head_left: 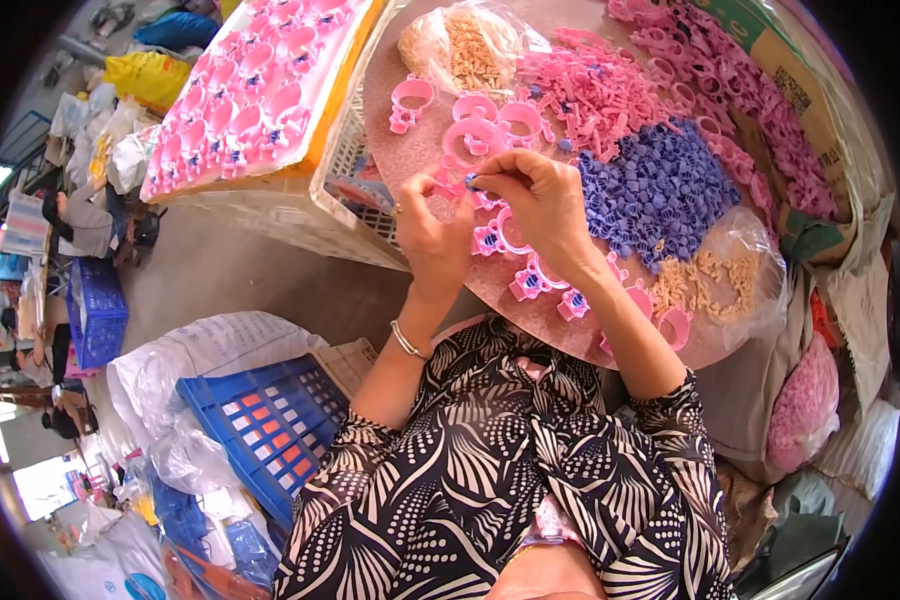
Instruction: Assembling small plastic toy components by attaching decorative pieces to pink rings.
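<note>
A small blue piece (471, 181) sits between the fingertips of the right hand (545, 203), which are pinched together on it, right beside a small pink part (451, 186) that the left hand (432, 235) grips between thumb and fingers, both held above the near left part of the round worktop (382, 112). Around the hands lie pink rings (471, 137), with a pink heap (595, 98) and a blue heap (655, 190) to the right and beige pieces (708, 284) beyond the blue ones. Farther left, a tray (338, 92) bears rows of pink rings with blue bits.
</note>
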Action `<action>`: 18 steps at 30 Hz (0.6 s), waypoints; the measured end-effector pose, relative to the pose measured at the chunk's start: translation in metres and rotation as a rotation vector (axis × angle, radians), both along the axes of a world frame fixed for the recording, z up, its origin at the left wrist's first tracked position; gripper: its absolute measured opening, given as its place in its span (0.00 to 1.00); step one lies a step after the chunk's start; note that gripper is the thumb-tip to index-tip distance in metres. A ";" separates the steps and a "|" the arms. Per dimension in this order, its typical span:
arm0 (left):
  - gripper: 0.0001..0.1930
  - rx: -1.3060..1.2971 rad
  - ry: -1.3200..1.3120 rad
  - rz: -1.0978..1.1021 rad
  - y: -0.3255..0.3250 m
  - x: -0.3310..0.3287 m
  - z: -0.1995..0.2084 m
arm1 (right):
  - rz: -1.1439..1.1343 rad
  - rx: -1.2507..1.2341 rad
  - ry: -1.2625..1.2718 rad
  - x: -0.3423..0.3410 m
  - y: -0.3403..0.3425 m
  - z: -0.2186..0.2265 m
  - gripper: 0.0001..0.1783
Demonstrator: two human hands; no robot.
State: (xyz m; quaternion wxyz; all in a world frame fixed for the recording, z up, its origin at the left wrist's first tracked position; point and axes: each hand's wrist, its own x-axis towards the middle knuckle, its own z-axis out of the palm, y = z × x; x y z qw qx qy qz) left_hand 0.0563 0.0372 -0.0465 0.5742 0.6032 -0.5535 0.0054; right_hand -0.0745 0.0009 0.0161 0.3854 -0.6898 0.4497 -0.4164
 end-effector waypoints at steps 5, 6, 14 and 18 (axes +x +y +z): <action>0.19 -0.053 -0.068 -0.080 0.006 -0.015 0.009 | -0.106 -0.327 0.208 0.004 0.003 -0.011 0.05; 0.17 -0.047 -0.026 -0.127 0.007 -0.017 0.007 | -0.143 -0.375 0.266 0.002 0.005 -0.012 0.05; 0.17 -0.057 -0.072 -0.186 0.010 -0.021 0.008 | -0.320 -0.400 0.466 0.005 0.010 -0.011 0.07; 0.20 0.043 0.019 -0.150 0.013 -0.026 0.009 | -0.335 -0.411 0.527 0.003 0.012 -0.013 0.07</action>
